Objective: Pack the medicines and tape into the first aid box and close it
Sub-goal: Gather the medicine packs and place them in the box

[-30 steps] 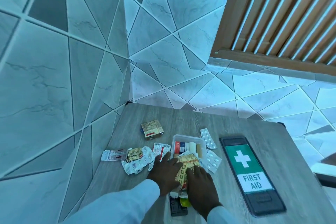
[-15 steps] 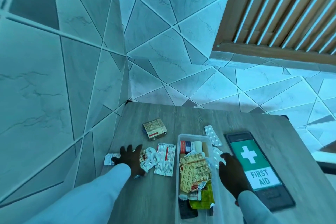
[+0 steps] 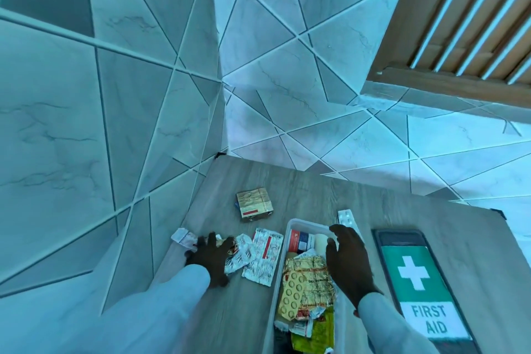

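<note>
The clear first aid box [image 3: 290, 228] stands open on the table, filled with blister packs [image 3: 309, 284], small cartons and a roll of tape [image 3: 320, 241]. Its lid [image 3: 422, 282], green with a white cross and "FIRST AID", lies flat to the right. My right hand [image 3: 349, 261] hovers over the box's right side, fingers apart, holding nothing. My left hand [image 3: 211, 257] presses flat on crumpled medicine strips [image 3: 244, 254] left of the box. A red-striped strip [image 3: 263, 256] lies beside them. A small brown carton [image 3: 254, 204] sits farther back. A white blister pack [image 3: 347, 218] pokes out behind my right hand.
The wooden table [image 3: 316, 184] stands in a corner of tiled walls, which close in on the left and back. A crumpled strip end [image 3: 182, 236] lies at the table's left edge. A slatted wooden frame [image 3: 465, 23] is at upper right.
Both hands left the box's contents: the left went out to the strips on the left, the right swung out to the box's right side and now hovers back over it.
</note>
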A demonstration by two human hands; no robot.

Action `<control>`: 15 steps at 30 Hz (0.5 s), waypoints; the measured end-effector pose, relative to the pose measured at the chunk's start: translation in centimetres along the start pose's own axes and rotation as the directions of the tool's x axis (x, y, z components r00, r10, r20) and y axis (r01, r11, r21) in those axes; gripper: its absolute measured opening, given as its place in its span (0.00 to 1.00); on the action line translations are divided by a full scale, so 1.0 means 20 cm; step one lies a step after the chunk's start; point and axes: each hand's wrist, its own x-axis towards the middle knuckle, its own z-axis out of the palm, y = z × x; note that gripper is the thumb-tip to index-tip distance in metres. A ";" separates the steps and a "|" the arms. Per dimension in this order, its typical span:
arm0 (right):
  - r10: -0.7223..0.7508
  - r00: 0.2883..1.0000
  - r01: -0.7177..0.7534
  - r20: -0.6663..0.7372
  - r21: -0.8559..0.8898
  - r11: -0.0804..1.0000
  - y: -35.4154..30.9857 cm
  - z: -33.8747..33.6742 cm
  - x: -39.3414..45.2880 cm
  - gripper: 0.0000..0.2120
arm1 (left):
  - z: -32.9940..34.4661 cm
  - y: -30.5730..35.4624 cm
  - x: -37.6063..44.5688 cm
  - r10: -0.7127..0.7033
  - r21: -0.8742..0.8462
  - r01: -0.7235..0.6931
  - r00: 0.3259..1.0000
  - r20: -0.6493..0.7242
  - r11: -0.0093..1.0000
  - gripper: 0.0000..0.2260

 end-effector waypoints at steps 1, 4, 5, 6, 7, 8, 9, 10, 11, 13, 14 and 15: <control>-0.011 1.000 0.011 0.007 0.000 1.000 -0.01 0.01 0.01 0.13 | 0.01 0.00 0.01 -0.004 -0.001 0.004 1.000 -0.018 1.000 0.44; -0.032 0.999 0.031 0.030 0.015 0.999 -0.02 0.03 0.03 0.14 | 0.00 0.04 -0.03 -0.004 -0.043 0.000 0.996 -0.092 0.999 0.33; -0.042 0.999 0.041 0.035 0.026 0.999 -0.03 0.04 0.04 0.13 | -0.01 0.05 -0.05 0.004 -0.055 -0.011 0.992 -0.125 0.998 0.29; -0.052 0.998 0.051 0.037 0.033 0.998 -0.03 0.04 0.04 0.13 | 0.00 0.06 -0.07 0.011 -0.054 -0.019 0.988 -0.156 0.998 0.27; -0.069 0.997 0.068 0.038 0.034 0.997 -0.04 0.05 0.04 0.13 | 0.00 0.06 -0.08 0.011 -0.044 -0.019 0.983 -0.182 0.999 0.26; -0.087 0.995 0.086 0.039 0.025 0.996 -0.05 0.06 0.03 0.13 | 0.01 0.06 -0.08 0.016 -0.023 -0.021 0.978 -0.208 1.000 0.25; -0.106 0.994 0.106 0.040 0.016 0.994 -0.06 0.07 0.03 0.13 | 0.03 0.05 -0.07 0.032 0.005 -0.032 0.970 -0.242 0.999 0.24; -0.117 0.992 0.117 0.048 0.012 0.993 -0.08 0.08 0.02 0.13 | 0.05 0.04 -0.06 0.054 0.036 -0.046 0.961 -0.273 0.998 0.23; -0.124 0.991 0.123 0.058 0.013 0.992 -0.10 0.09 0.01 0.13 | 0.06 0.03 -0.06 0.069 0.059 -0.054 0.953 -0.294 0.997 0.22; -0.133 0.988 0.132 0.082 0.016 0.991 -0.13 0.10 -0.01 0.13 | 0.05 0.02 -0.06 0.086 0.082 -0.064 0.948 -0.307 0.995 0.22; -0.138 0.986 0.137 0.093 0.016 0.990 -0.15 0.11 -0.03 0.13 | 0.04 0.01 -0.07 0.098 0.097 -0.070 0.945 -0.311 0.993 0.23; -0.144 0.985 0.144 0.099 0.013 0.990 -0.16 0.12 -0.04 0.13 | 0.04 0.01 -0.07 0.114 0.118 -0.079 0.940 -0.321 0.990 0.23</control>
